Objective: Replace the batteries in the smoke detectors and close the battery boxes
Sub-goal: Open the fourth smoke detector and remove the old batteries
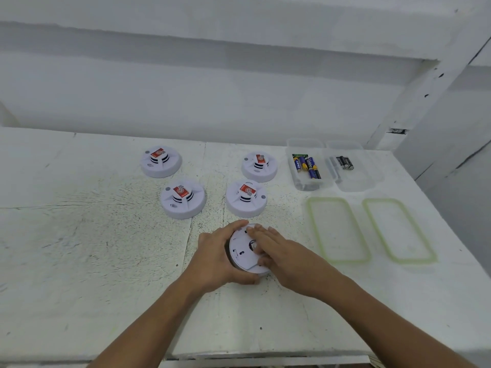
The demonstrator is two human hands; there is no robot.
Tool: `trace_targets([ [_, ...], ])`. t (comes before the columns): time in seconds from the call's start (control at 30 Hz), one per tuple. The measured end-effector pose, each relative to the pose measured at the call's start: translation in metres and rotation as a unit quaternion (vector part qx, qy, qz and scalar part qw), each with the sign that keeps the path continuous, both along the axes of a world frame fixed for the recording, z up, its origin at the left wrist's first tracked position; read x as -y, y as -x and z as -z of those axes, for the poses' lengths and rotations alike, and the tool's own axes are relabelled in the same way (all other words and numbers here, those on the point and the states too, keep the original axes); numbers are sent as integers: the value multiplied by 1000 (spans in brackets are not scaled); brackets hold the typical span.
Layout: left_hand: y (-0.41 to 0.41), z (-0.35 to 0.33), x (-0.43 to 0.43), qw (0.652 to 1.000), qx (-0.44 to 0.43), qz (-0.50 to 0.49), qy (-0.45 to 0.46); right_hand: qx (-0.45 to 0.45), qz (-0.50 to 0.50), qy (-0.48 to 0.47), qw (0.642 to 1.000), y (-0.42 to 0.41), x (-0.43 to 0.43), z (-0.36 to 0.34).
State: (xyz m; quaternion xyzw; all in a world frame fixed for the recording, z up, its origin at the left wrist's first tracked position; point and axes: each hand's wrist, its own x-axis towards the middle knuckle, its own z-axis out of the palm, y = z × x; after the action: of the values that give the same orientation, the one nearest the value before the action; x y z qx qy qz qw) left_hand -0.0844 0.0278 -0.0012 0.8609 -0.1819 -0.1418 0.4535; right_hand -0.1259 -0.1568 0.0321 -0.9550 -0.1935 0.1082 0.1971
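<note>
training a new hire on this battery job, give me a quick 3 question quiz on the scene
1. How many smoke detectors stand untouched, red labels up? A three, B four, C six.
2. True or false: both green-rimmed lids are fitted on the clear containers.
3. Which hand grips the edge of the turned-over detector?
Key: 1 B. 2 False: the lids lie on the table in front of the containers. 3 The left hand; the right hand rests across its back.
</note>
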Motion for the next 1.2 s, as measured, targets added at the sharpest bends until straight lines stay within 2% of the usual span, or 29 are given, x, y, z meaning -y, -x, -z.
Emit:
trace_targets([
  [0.3,1,0,0,1000,-2,-6,11,-35,-8,-77,996,-9,10,1],
  [0.57,1,2,2,999,15,-11,45,83,-80,-13,993,-15,12,-1],
  [0.67,0,6,2,999,17,-14,46,172,-94,38,980,-10,13,3],
  [0.73,0,6,1,999,20,-12,48,230,-71,73,968,-7,11,6],
  [0.8,0,6,0,998,23,-12,49,255,-46,70,963,-4,10,10],
  [0.9,-1,6,-6,998,29,-24,50,157,105,-98,977,0,10,8],
  [0.97,-1,5,-8,998,42,-21,51,82,216,-189,954,-5,15,8],
  [1.0,-1,5,-8,997,52,-18,48,77,251,-190,946,-10,18,11],
  [1.07,-1,6,-7,997,69,-10,37,88,285,-128,946,-17,20,14],
  [1.13,0,9,-8,997,73,1,25,207,272,24,939,-22,21,21],
  [1.2,-1,10,-9,997,81,14,11,303,243,147,910,-22,16,28],
])
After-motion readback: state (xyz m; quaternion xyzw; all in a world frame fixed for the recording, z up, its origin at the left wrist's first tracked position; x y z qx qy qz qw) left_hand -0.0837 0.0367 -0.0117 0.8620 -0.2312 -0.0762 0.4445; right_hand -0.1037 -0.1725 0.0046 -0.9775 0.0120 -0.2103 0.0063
